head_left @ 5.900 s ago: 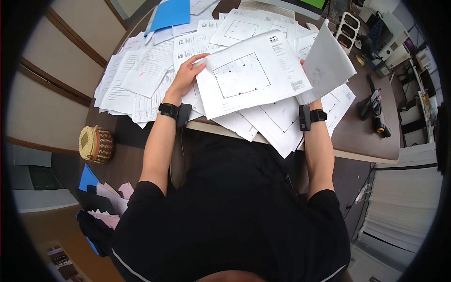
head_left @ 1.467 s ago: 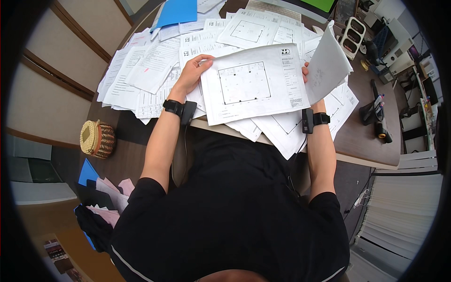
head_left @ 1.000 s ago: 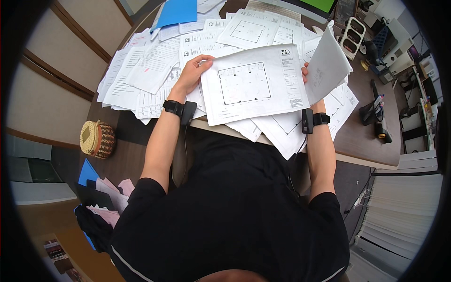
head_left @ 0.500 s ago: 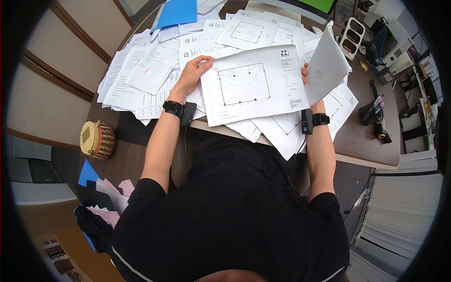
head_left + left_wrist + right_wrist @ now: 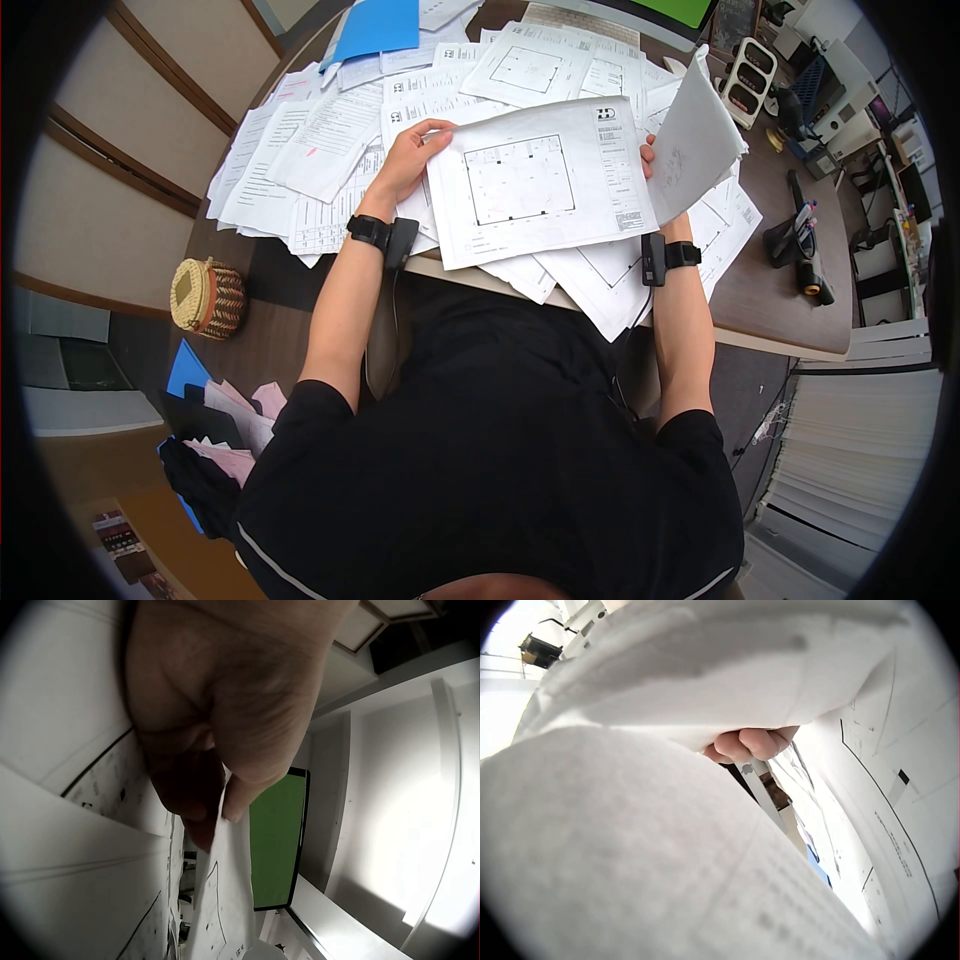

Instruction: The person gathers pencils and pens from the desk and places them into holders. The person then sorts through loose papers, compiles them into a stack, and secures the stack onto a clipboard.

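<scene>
Printed floor-plan sheet (image 5: 530, 190): held between the two hands, raised over the near edge of the brown counter (image 5: 755, 300). Left hand (image 5: 406, 162) pinches its upper-left corner between thumb and fingers. Right hand (image 5: 649, 157) mostly hidden; visible fingers curl around folded-back sheets (image 5: 698, 140) at the plan's right margin, gripping them.

Counter surface: loose printed papers (image 5: 325, 150) overlap left of and beyond left hand; blue folder (image 5: 375, 32) farther beyond it. Monitor (image 5: 675, 10), green screen, beyond right hand; black pen holder (image 5: 788, 240) to its right.

Room: woven basket (image 5: 208, 298) lower left of left hand; wood-framed panels (image 5: 120, 150) farther left; white curtain (image 5: 850, 440) below and right of right hand.
</scene>
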Available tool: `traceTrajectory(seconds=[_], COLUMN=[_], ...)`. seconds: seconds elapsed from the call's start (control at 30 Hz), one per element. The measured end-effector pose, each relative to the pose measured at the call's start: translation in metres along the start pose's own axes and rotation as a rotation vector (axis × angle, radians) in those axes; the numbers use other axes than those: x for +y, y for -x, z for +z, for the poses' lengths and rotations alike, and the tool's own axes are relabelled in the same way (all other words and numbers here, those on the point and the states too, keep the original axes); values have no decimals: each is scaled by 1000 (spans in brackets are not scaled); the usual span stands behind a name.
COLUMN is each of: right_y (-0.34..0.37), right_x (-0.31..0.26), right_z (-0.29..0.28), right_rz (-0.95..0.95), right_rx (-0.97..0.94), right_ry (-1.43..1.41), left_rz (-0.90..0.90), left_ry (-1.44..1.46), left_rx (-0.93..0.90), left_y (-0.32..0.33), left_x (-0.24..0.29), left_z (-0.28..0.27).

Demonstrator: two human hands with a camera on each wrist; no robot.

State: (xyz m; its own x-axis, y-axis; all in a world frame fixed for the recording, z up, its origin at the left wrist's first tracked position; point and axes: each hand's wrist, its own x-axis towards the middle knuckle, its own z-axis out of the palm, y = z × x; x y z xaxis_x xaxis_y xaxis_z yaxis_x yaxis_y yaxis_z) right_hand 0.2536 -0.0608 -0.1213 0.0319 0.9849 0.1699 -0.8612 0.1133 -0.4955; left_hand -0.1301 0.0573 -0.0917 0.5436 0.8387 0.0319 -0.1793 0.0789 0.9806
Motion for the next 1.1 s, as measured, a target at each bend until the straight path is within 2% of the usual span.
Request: traceTrajectory(seconds=[1.1], right_y=[4], right_x=[1], right_z=[12], right_rz=[-9], right_rx=[39], right_ry=[20], left_rz=[6], left_ry=[-3], left_rx=[5], left_y=[0], left_x=[0], left_z=[0])
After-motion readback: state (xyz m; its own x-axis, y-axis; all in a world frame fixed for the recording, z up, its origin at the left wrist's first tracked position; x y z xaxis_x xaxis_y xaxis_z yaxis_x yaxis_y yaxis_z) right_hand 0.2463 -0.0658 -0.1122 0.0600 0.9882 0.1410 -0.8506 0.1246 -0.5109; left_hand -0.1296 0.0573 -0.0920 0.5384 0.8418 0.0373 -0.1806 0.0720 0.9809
